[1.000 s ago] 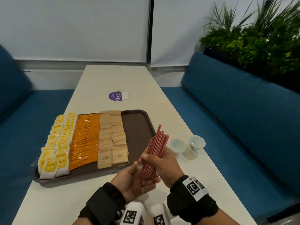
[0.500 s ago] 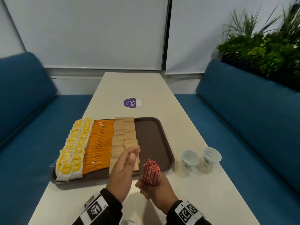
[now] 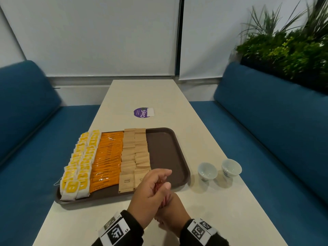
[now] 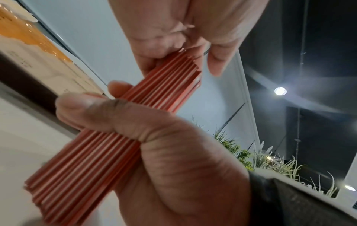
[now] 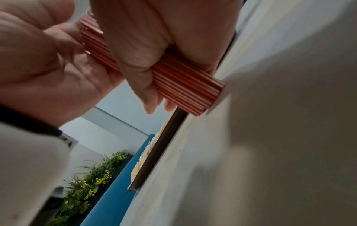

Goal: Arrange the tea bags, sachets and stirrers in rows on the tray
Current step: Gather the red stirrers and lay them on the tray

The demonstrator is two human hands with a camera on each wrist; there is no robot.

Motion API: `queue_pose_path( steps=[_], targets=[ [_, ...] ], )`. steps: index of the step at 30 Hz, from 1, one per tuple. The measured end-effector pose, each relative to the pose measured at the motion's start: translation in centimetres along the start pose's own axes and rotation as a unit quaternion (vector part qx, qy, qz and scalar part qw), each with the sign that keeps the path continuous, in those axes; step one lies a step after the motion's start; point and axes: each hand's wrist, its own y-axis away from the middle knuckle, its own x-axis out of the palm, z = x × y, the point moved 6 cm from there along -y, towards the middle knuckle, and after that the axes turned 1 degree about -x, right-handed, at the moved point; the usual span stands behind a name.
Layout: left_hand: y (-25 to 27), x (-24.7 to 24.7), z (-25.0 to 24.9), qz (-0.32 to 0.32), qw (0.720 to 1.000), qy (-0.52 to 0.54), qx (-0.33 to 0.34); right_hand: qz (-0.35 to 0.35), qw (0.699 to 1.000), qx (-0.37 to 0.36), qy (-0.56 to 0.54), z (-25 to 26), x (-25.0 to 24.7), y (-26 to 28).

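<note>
A bundle of red stirrers (image 3: pixel 164 200) stands on end on the table just in front of the brown tray (image 3: pixel 165 153). My right hand (image 3: pixel 174 216) grips the middle of the stirrers (image 4: pixel 86 160). My left hand (image 3: pixel 150 192) curls over their top end, and its fingers (image 4: pixel 154 61) pinch that end. In the right wrist view the lower end of the stirrers (image 5: pixel 183 85) meets the table. On the tray lie rows of yellow tea bags (image 3: pixel 79 166), orange sachets (image 3: pixel 108 157) and brown sugar sachets (image 3: pixel 134 153). The tray's right strip is bare.
Two small white cups (image 3: pixel 207 171) (image 3: pixel 231 168) stand on the table to the right of the tray. A purple sticker (image 3: pixel 143 112) lies beyond it. Blue benches (image 3: pixel 266 130) flank the narrow table, and plants (image 3: pixel 292 50) rise behind the right one.
The stirrers went from a slanted, loose bundle held in both hands to an upright one on the table. My left hand moved from open beside them to curled over their top.
</note>
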Motion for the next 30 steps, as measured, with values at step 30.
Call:
queue_pose_path(
  steps=[30],
  targets=[
    [-5.0, -0.9, 1.5, 0.017, 0.949, 0.171, -0.263, 0.055, 0.993, 0.101, 0.01, 3.5, -1.2, -1.3]
  ],
)
